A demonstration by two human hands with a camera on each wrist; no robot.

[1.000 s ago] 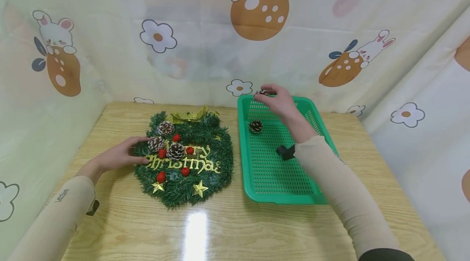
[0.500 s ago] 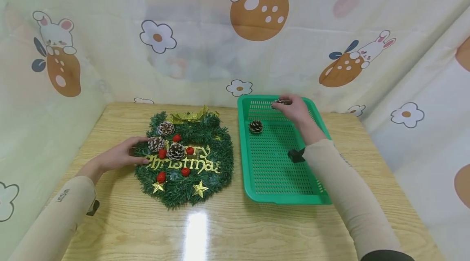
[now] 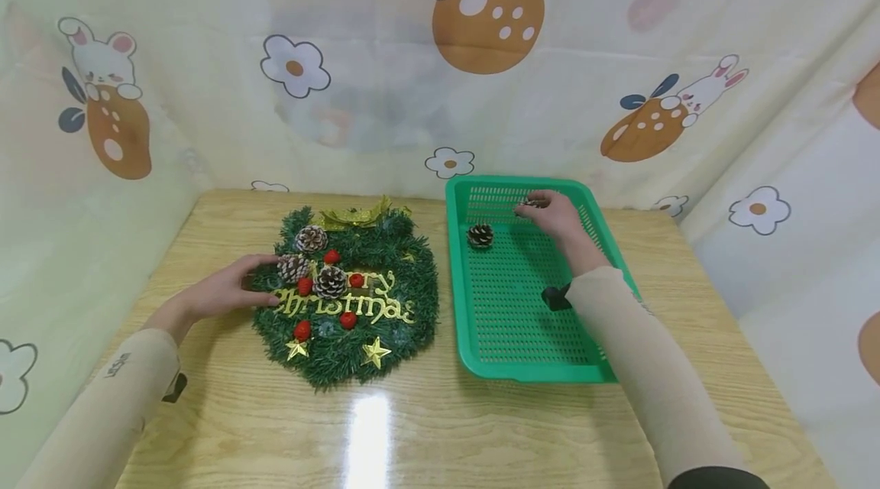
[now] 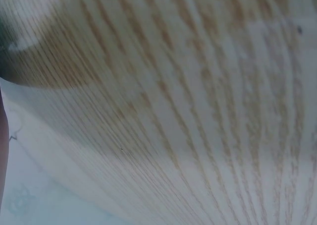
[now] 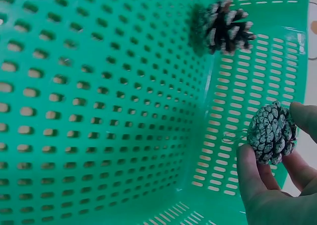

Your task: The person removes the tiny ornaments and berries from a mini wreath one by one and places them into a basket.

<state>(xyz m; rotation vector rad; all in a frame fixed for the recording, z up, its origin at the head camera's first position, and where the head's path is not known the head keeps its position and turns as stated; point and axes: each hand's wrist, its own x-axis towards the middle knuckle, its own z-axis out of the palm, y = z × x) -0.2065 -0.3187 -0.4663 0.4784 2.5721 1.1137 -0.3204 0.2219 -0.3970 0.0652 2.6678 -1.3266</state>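
A pine cone (image 5: 272,133) with pale-tipped scales is pinched between the thumb and fingers of my right hand (image 3: 557,218), inside the far end of the green basket (image 3: 466,336). A second pine cone (image 3: 480,236) lies on the basket floor near its far left corner. On the left, my left hand (image 3: 223,289) rests its fingers at the left edge of a green wreath (image 3: 412,336). Gold "Merry Christmas" lettering (image 3: 357,307), red berries, gold stars and several pine cones decorate the wreath. Mostly wooden tabletop fills the left wrist view.
Both wreath and basket stand on a wood-grain table (image 3: 275,428), with a narrow strip between them. Behind and at the sides hangs a patterned curtain (image 3: 371,92) close to the table's edges. The basket's raised rim surrounds my right hand.
My right hand has carried its pine cone right and down, from above the basket's far rim to inside its far end. The left hand and the wreath stay in place.
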